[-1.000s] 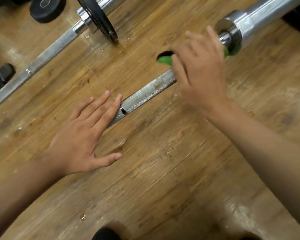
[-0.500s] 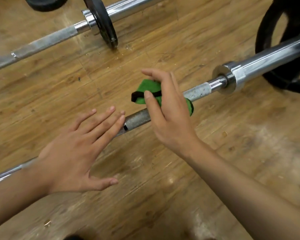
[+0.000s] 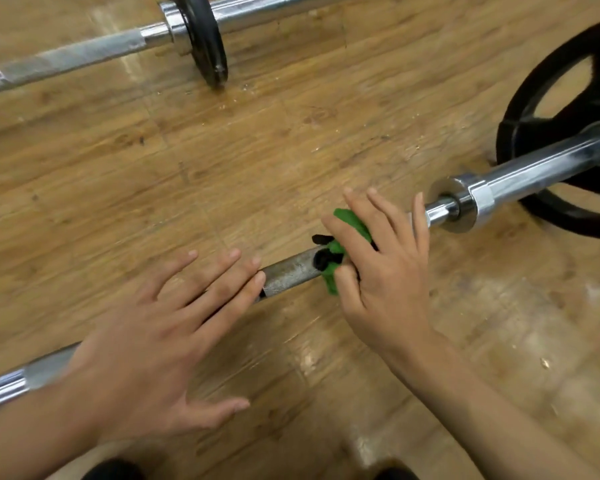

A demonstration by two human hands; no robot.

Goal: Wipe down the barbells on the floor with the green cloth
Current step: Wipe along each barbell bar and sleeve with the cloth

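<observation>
The near barbell (image 3: 291, 271) lies on the wooden floor, running from the lower left to a chrome collar and sleeve (image 3: 471, 202) at the right. My right hand (image 3: 388, 282) holds the green cloth (image 3: 352, 221) on the bar's dull knurled shaft. Its thumb is tucked under the cloth and its fingers are spread over the top. A black strap on the cloth shows at its left edge. My left hand (image 3: 153, 341) rests flat on the shaft just left of the cloth, fingers straight. A second barbell (image 3: 84, 53) lies across the top of the view.
A large black weight plate (image 3: 568, 133) sits on the near bar's sleeve at the right edge. The far barbell carries a small black plate (image 3: 205, 39). Scuffed wooden floor (image 3: 291, 140) separates the two bars. Dark shoe tips show at the bottom edge.
My right hand has slid the green cloth along the near bar, from beside the collar toward my left hand. The left hand has stayed flat on the shaft.
</observation>
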